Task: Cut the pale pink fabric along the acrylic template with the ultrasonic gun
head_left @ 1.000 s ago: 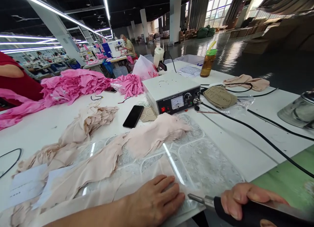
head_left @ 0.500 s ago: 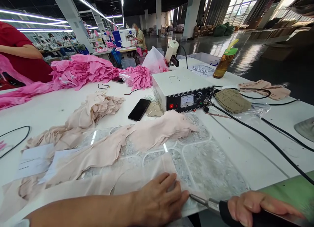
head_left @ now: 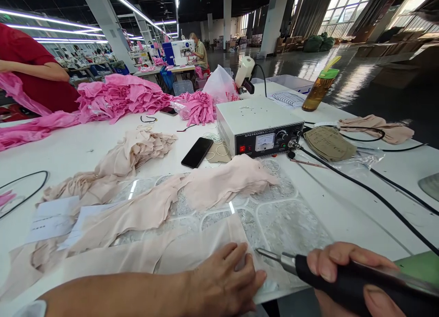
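My left hand (head_left: pixel 228 280) is on a sheer beige fabric piece (head_left: pixel 206 239) near the front edge, its fingers bent and closed on the cloth. In my right hand (head_left: pixel 346 266) is a black-handled pen tool (head_left: pixel 302 266), gripped with fingers wrapped round it. The tool's metal tip lies beside my left fingers, close to the fabric's edge. A patterned clear-topped mat (head_left: pixel 291 221) lies under the cloth. Beyond my hands are a pile of beige pieces (head_left: pixel 229 179) and a control box (head_left: pixel 260 125) with a lit red switch.
A black phone (head_left: pixel 197 153) lies left of the box. Black cables (head_left: pixel 370 193) cross the right side, near a bottle (head_left: pixel 320 90) and brown patterns (head_left: pixel 329 142). Pink fabric (head_left: pixel 120 97) is heaped at the back left, beside a person in red (head_left: pixel 41 70). Labelled papers (head_left: pixel 53 218) lie left.
My right hand and the tool have moved up and slightly left; the tip has moved from beside my left fingertip to above it. My left hand has stayed nearly in place.
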Motion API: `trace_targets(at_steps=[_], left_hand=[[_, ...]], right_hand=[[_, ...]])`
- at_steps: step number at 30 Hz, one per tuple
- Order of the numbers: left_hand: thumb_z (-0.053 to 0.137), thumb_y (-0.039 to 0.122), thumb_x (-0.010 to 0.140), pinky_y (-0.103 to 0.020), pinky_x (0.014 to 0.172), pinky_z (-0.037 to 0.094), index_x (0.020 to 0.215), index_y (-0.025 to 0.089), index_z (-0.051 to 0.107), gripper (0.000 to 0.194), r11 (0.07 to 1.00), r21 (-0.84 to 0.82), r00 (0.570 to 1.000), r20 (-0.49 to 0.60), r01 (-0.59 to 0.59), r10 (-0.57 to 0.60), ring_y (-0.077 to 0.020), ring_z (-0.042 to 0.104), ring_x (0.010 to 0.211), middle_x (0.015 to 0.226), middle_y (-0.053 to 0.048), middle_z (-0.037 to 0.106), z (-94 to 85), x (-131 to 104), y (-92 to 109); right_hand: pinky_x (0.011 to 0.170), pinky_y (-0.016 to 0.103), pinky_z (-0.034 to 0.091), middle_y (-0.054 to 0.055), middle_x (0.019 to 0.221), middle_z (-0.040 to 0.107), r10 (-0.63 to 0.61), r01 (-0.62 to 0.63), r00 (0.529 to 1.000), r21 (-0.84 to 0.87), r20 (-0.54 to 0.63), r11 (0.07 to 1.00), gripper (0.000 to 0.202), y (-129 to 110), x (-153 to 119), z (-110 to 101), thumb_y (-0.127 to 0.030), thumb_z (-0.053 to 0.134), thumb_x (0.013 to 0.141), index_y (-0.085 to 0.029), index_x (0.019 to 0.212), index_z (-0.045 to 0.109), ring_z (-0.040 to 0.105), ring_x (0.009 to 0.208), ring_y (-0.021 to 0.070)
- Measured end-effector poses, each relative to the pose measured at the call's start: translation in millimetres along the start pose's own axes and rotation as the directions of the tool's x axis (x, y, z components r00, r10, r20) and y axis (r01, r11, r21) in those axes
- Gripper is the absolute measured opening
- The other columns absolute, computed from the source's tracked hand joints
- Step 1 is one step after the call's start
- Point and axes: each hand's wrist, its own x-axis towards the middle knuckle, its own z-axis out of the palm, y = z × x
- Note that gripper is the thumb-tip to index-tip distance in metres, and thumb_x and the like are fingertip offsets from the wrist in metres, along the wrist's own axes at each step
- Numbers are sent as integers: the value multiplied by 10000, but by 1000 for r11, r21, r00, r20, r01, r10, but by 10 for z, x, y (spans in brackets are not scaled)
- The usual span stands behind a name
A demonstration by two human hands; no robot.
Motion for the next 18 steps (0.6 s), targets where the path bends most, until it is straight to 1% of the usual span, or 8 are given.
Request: trace_targets(at_steps=[1,2,3,5,7,9,13,18], left_hand=[[486,422,987,-414,909,457,1276,92,542,442,1000,2,1000,-6,1,-1,-329,574,1094,1111,-126,609,-3,1,1],[488,421,986,-415,904,460,1271,90,546,441,1000,2,1000,-11,5,-5,-330,578,1087,1109,-124,611,-5,2,1],[495,421,983,-417,900,463,1266,88,550,440,1000,1,1000,-19,9,-9,-333,582,1082,1105,-121,612,-3,1,1],[512,429,974,-420,902,465,1266,89,550,449,1000,-1,1000,-27,13,-13,-337,585,1082,1105,-115,614,9,-3,1],[522,436,969,-419,901,467,1274,91,542,461,1000,-3,999,-30,12,-12,-336,586,1086,1117,-115,612,28,-9,-1],[528,433,969,-414,913,462,1284,89,530,467,1000,-19,999,-30,12,-13,-327,581,1100,1123,-119,613,49,-12,-4],[548,421,962,-399,965,440,1286,68,515,481,996,-88,999,-33,-5,2,-312,547,1165,1070,-112,626,78,-9,-15],[552,440,956,-421,966,443,1290,72,512,499,998,-68,1000,-1,-10,10,-334,558,1166,1108,-139,613,71,-11,-28]], right_hand=[[490,308,499,-4,725,521,17,-17,1000,8,19,1000,113,15,21,102,-304,628,794,-233,880,607,504,538,121],[506,315,504,-4,739,531,14,-14,1000,24,23,1000,101,43,43,187,-287,617,802,-234,888,609,514,551,124],[508,316,502,-3,745,539,-2,-1,998,47,58,999,104,80,67,252,-284,613,799,-232,889,611,517,548,122],[511,306,488,-6,749,542,-8,1,994,63,113,998,106,169,110,324,-276,600,805,-233,902,612,522,546,118],[518,297,478,-6,757,543,-12,3,990,62,142,998,106,248,139,343,-273,595,807,-232,903,609,529,547,114],[530,299,480,-7,770,543,-16,8,990,57,141,998,105,292,153,342,-270,590,807,-233,904,605,536,553,114],[534,304,488,-12,772,540,-21,14,991,54,131,998,102,305,165,346,-266,572,812,-243,909,597,534,549,113],[536,311,495,-9,775,541,-15,9,989,41,147,999,99,314,187,336,-272,585,813,-239,906,596,533,553,115]])
